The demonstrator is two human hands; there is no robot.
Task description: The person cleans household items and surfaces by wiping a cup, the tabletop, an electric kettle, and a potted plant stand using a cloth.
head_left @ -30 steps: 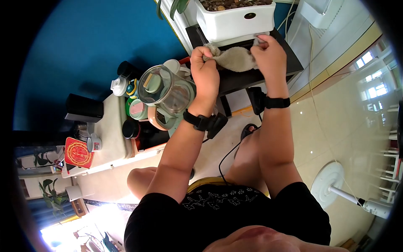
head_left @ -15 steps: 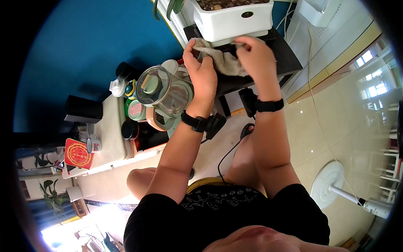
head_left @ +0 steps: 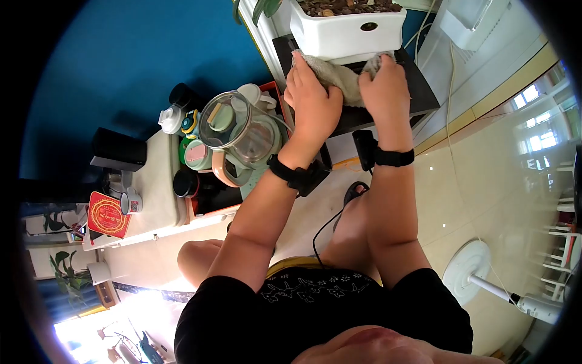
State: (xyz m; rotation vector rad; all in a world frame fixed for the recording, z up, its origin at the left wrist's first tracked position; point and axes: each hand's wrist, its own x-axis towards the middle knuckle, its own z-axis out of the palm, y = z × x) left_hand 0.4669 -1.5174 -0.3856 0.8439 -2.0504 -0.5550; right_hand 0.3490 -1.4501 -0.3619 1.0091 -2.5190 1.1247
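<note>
A greyish-beige cloth (head_left: 342, 80) stretches between my two hands over a dark stand (head_left: 419, 97), just in front of a white planter (head_left: 348, 35). My left hand (head_left: 313, 103) grips the cloth's left end, its fingertips at the upper corner and its thumb toward the middle. At the other end my right hand (head_left: 386, 91) has its fingers curled on the cloth, part of which bunches up above them. Dark bands with small black devices are strapped round both wrists.
Left of my left arm, a glass kettle (head_left: 227, 124) with a peach handle stands among lidded cups and a white mug (head_left: 250, 94) on a low cabinet. A white cable (head_left: 449, 103) hangs at the right. A white fan base (head_left: 468, 267) rests on the tiled floor.
My left hand has moved right and flattened more over the cloth. My right hand has shifted slightly right and closed on the cloth's right end. The view has shifted a little.
</note>
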